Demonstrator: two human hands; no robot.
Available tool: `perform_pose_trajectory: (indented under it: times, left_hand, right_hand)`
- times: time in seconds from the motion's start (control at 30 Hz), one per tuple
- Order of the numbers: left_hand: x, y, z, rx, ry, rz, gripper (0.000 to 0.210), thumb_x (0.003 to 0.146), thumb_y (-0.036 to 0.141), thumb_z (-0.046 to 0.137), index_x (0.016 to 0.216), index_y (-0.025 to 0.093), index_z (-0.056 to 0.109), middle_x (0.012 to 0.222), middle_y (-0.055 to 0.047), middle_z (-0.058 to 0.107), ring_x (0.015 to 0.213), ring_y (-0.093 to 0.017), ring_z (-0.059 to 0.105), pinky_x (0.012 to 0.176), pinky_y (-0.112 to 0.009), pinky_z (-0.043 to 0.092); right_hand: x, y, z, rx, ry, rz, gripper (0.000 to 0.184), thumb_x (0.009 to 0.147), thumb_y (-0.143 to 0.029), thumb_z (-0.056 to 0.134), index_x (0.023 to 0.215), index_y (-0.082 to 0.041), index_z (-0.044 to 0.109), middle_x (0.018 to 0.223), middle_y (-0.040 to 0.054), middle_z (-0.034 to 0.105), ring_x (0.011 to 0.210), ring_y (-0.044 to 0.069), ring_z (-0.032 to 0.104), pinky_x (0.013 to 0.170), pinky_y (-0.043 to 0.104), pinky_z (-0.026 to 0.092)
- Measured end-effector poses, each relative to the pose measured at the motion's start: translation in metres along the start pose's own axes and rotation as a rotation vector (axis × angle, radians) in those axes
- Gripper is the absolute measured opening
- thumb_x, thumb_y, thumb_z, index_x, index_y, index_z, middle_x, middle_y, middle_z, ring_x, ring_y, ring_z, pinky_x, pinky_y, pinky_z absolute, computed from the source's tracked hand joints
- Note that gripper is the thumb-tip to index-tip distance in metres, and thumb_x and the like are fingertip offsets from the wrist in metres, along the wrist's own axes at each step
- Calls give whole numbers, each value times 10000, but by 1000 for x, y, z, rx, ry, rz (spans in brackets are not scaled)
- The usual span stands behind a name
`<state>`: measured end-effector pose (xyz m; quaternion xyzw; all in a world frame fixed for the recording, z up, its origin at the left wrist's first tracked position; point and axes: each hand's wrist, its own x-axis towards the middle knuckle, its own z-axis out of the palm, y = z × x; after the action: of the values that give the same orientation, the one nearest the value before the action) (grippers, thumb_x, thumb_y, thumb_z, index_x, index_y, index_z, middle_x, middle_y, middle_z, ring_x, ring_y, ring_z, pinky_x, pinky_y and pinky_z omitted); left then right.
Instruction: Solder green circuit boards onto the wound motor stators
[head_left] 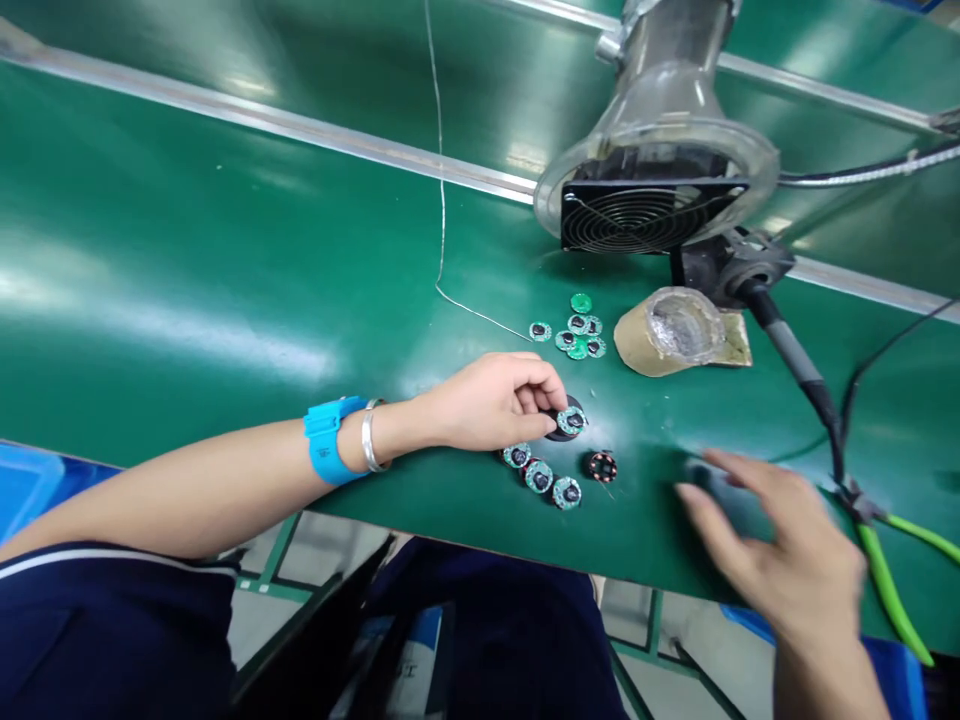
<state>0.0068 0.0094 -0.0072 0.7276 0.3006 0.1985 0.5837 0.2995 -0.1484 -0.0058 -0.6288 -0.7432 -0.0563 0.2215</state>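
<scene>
My left hand [499, 400], with a blue strap and a silver bangle at the wrist, pinches the edge of a small round circuit board [571, 421] that sits on a dark round base. Three similar boards [538, 477] lie close below that hand, with reddish parts under them. A ring-shaped coil part [603, 466] with copper windings rests to their right. My right hand [784, 545], somewhat blurred, is held over the bench at the right with thumb and fingers apart and nothing between them.
More round circuit boards [577, 337] lie beyond my left hand, beside a thin solder wire [480, 312]. A cardboard-coloured cup [649, 335], soldering iron [791, 350] and fume-extractor fan [645, 217] stand behind. Green-handled pliers [885, 580] lie at the right edge of the green bench [225, 300].
</scene>
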Motion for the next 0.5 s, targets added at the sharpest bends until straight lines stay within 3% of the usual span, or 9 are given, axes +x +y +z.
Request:
perform_pose_trajectory:
  times: [0.07, 0.1, 0.17, 0.23, 0.33, 0.43, 0.5]
  left_hand:
    - [0, 1, 0, 8, -16, -15, 143, 750, 149, 666, 891, 127, 666, 821, -5, 612, 637, -60, 596, 580, -169, 518]
    - [-1, 2, 0, 22, -16, -29, 144, 763, 177, 670, 899, 129, 663, 813, -7, 613, 645, -67, 595, 578, -172, 516]
    - [-1, 2, -1, 51, -5, -53, 155, 790, 237, 677, 904, 134, 660, 824, -16, 617, 675, -78, 599, 602, -182, 525]
    - [0, 2, -3, 53, -11, -87, 193, 810, 290, 677, 923, 135, 655, 781, -10, 608, 639, -77, 573, 578, -184, 517]
    - [2, 0, -4, 38, -35, -100, 213, 806, 317, 684, 912, 135, 651, 755, -8, 603, 616, -79, 561, 560, -184, 514]
    - [3, 0, -2, 37, -36, -106, 215, 801, 325, 683, 902, 138, 652, 750, -9, 603, 615, -84, 563, 558, -190, 517]
    - [4, 1, -1, 37, -15, -109, 219, 798, 333, 684, 895, 139, 652, 761, -11, 607, 624, -86, 570, 564, -194, 520]
  right_hand:
    - [27, -39, 17, 203, -136, -141, 535, 843, -339, 692, 1321, -159, 531, 1147, 121, 674, 963, 228, 654, 809, 371, 537]
    - [37, -53, 22, 280, -180, -204, 472, 864, -287, 660, 1300, -153, 538, 1135, 119, 682, 988, 220, 651, 838, 371, 542]
    - [48, -64, 25, 295, -175, -237, 298, 902, -210, 585, 1200, -221, 595, 1065, 42, 708, 926, 144, 660, 837, 294, 549]
    - [44, -56, 15, 243, -104, -198, 236, 892, -228, 595, 1125, -259, 620, 1013, -1, 716, 892, 119, 666, 812, 257, 554]
    - [15, -12, -17, 55, 145, 27, 283, 827, -240, 662, 1106, -264, 627, 997, 25, 705, 875, 165, 670, 781, 312, 554]
    - [-9, 64, -49, -198, 440, 351, 343, 847, -278, 639, 1170, -175, 595, 932, 99, 667, 672, 171, 610, 605, 338, 494]
    - [-13, 114, -61, -293, 415, 489, 212, 763, -354, 729, 844, -177, 647, 621, 18, 567, 483, 145, 488, 476, 323, 386]
